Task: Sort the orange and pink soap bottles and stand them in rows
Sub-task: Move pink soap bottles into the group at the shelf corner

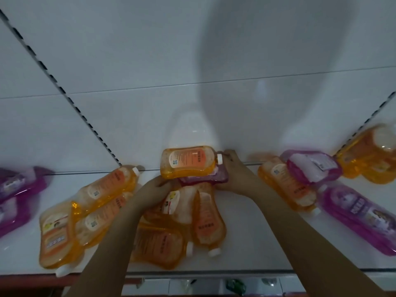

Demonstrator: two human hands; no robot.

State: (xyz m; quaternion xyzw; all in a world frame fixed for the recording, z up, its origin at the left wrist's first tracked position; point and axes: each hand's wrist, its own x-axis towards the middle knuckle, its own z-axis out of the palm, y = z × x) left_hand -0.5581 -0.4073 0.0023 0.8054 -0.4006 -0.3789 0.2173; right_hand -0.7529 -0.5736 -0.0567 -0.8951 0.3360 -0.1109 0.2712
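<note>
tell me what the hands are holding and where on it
Both hold an orange bottle stacked on a pink bottle: left hand at the base end, right hand at the cap end.

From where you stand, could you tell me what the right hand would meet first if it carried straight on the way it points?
The right hand points up and left, at the neck end of the orange bottle and pink bottle that both hands hold. Past those, probably the white back panel, though depth is unclear.
</note>
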